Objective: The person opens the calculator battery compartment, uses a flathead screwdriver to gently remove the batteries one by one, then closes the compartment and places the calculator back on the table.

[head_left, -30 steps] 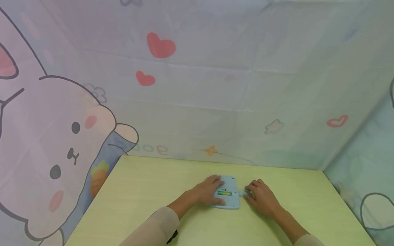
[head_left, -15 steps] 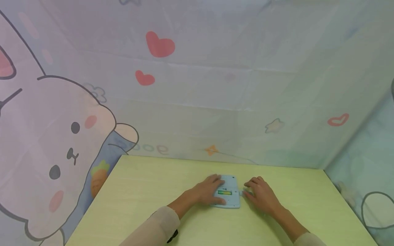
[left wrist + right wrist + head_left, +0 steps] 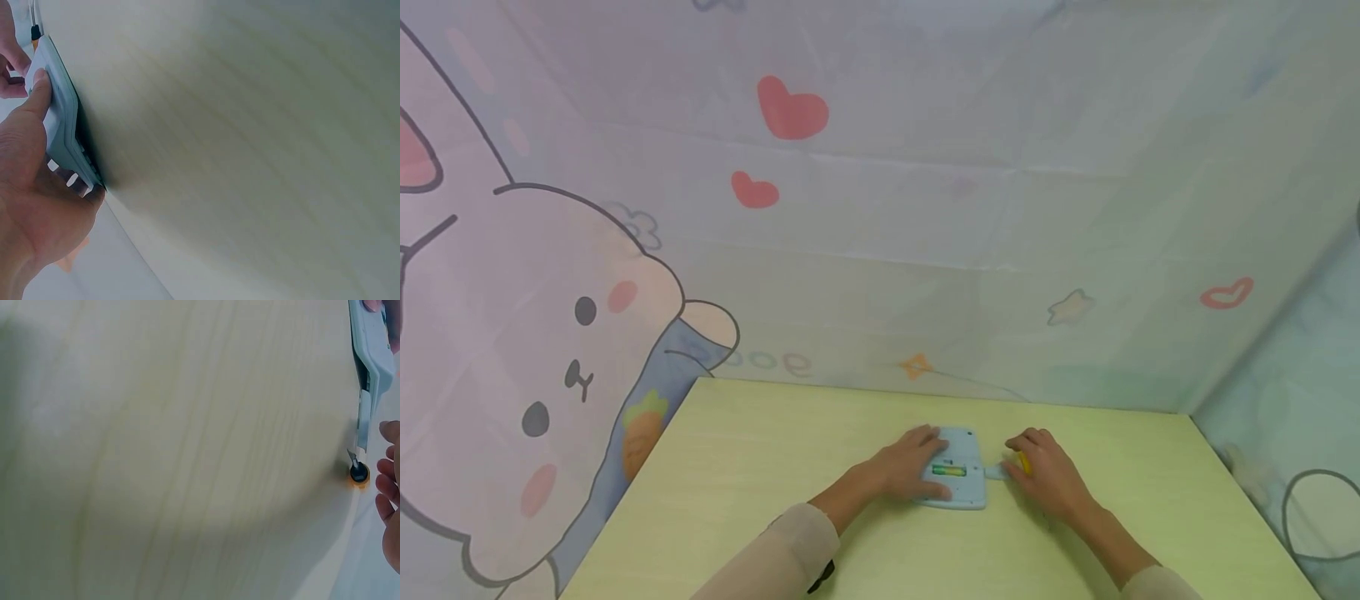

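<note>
Pale blue plastic for the flat, round-cornered device (image 3: 964, 450), lying near the middle of the pale yellow-green, wood-grained table (image 3: 775, 442). Clock read from the head view, with twelve toward the cartoon-printed fabric backdrop (image 3: 880, 208). Slim green-and-yellow cylindrical battery (image 3: 949, 471) exposed in the upturned face, lengthwise from nine to three.

Steadied from nine o'clock by the left hand (image 3: 904, 468): spread wide across the device, thumb pressed along the face toward six, fingers bent toward twelve.

At the three o'clock edge, a narrow pale blue plastic strip (image 3: 996, 472); loose or joined, touching or just beside, cannot tell. Farther out at three, the right hand (image 3: 1047, 477): loosely curved, thumb and forefinger apart, no grip to be seen. Close by those fingers, a screwdriver-like tool with a yellow-orange handle (image 3: 1026, 462), black collar and metal tip; contact with the fingers, cannot tell.

Step in hand, by judgement: work on the open battery compartment, battery lying in place, cover not on, right hand apparently busy around strip and tool. Called for next, probably: pin the device with the left hand, choose strip or tool, pinch cleanly without knocking the other aside. In case of a cover in that strip: lay level over the battery before any fastening.
</note>
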Demonstrator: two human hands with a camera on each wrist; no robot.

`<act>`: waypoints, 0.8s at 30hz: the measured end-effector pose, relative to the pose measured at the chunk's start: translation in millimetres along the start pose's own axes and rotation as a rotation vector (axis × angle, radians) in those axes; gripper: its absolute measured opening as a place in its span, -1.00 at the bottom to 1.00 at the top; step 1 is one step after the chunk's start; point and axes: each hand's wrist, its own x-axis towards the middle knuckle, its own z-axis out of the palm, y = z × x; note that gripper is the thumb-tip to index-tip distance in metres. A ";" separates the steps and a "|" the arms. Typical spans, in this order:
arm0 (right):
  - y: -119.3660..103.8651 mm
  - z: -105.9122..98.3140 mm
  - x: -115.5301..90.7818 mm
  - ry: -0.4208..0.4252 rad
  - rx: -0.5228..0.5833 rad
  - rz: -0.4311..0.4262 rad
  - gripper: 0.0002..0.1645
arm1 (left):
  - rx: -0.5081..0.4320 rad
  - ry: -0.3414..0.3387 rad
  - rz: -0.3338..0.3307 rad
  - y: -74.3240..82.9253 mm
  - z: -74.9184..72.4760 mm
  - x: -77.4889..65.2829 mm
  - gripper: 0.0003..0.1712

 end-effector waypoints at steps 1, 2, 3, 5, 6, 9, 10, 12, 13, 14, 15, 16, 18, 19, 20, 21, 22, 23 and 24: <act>0.7 -0.4 -0.3 -0.001 0.001 0.008 -0.64 | -0.003 -0.003 0.000 0.0 0.2 -0.1 0.00; 1.5 -0.8 -0.5 0.000 0.002 0.014 -0.64 | -0.004 -0.003 0.000 0.1 0.3 0.0 0.00; 2.3 -1.1 -0.8 -0.001 0.002 0.022 -0.63 | -0.005 -0.004 -0.002 0.2 0.4 0.1 0.00; 3.9 -1.3 -1.7 -0.003 0.003 0.034 -0.62 | -0.009 -0.005 -0.004 0.4 0.3 0.1 0.00; 4.6 -1.6 -2.2 -0.004 0.005 0.039 -0.61 | -0.012 -0.007 -0.005 0.6 0.2 -0.2 0.00; 6.6 -1.8 -3.7 -0.007 0.014 0.052 -0.60 | -0.014 -0.007 -0.006 1.0 0.0 -0.7 0.00; 7.0 -2.1 -4.1 -0.006 0.018 0.055 -0.60 | -0.014 -0.007 -0.006 1.2 -0.1 -0.9 0.00; 8.2 -2.4 -4.8 -0.005 0.023 0.063 -0.60 | -0.015 -0.006 -0.007 1.4 0.2 -1.0 0.01; 8.9 -2.4 -5.2 -0.004 0.026 0.064 -0.60 | -0.016 -0.007 -0.007 1.5 0.4 -1.0 0.00; 9.4 -2.6 -5.6 -0.002 0.029 0.066 -0.60 | -0.020 -0.008 -0.008 1.6 0.6 -1.1 0.00; 10.0 -2.8 -5.9 0.000 0.031 0.066 -0.59 | -0.022 -0.008 -0.010 1.7 0.8 -1.0 0.00; 10.5 -2.9 -6.2 0.002 0.030 0.067 -0.59 | -0.025 -0.009 -0.012 1.8 0.9 -1.1 0.00; 11.7 -2.8 -6.7 0.005 0.029 0.069 -0.59 | -0.028 -0.009 -0.015 2.1 0.9 -1.2 0.00; 12.1 -2.8 -7.0 0.006 0.028 0.070 -0.58 | -0.027 -0.009 -0.017 2.2 0.9 -1.2 0.00; 12.6 -2.6 -7.2 0.006 0.027 0.072 -0.58 | -0.025 -0.008 -0.020 2.3 0.7 -1.2 0.00; 13.0 -2.3 -7.5 0.005 0.025 0.074 -0.58 | -0.023 -0.006 -0.022 2.4 0.6 -1.2 0.01; 13.3 -2.1 -7.8 0.003 0.025 0.075 -0.57 | -0.021 -0.006 -0.022 2.3 0.5 -1.1 0.00; 13.6 -1.8 -8.3 0.000 0.025 0.076 -0.57 | -0.019 -0.006 -0.024 2.2 0.6 -1.0 0.00; 14.0 -1.4 -8.8 -0.001 0.026 0.076 -0.57 | -0.017 -0.007 -0.025 2.0 0.6 -1.0 0.00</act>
